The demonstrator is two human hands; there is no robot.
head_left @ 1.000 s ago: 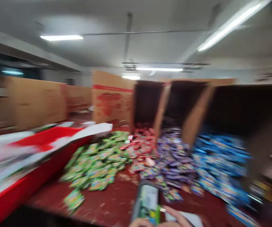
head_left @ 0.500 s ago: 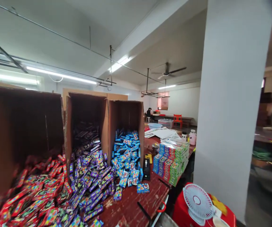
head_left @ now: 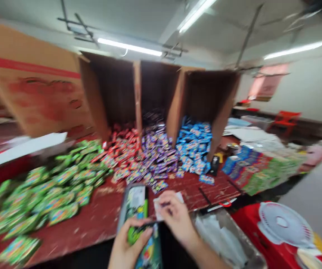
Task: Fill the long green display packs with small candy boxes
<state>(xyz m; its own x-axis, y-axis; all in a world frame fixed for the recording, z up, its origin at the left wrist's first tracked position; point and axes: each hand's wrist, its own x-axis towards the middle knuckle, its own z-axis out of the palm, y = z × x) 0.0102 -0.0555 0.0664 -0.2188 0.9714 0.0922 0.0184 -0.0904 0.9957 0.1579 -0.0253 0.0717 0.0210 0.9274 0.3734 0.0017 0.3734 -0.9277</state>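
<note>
- In front of the purple pile point(head_left: 161, 158) and slightly to its left, a grey tray point(head_left: 121, 211) holds flat green-and-black printed stock with a pale label.
- Nearer than the purple pile, the left hand point(head_left: 126, 244) has its thumb and fingers clamped on a printed package point(head_left: 150, 256): dark green, bright green at one end, with orange, yellow and blue patches, its lettering blurred.
- Straight in front of the purple pile, the right hand point(head_left: 176, 216) bends its fingers close together over a white sheet point(head_left: 158, 213); whether they pinch anything, I cannot tell.
- Under the purple pile, the table point(head_left: 99, 224) is dark red and scuffed.
- Left of the purple pile, green packets point(head_left: 57, 200) spread widely, then red packets point(head_left: 127, 149) touch its edge.
- Behind the purple pile, an open carton point(head_left: 154, 87) stands dark inside.
- Right of the purple pile come blue packets point(head_left: 196, 147), a multicoloured stack point(head_left: 259, 168), a metal bin point(head_left: 254, 257) of whitish sheets, a white fan point(head_left: 285, 224) and, farther back, an orange-red chair point(head_left: 287, 118).
</note>
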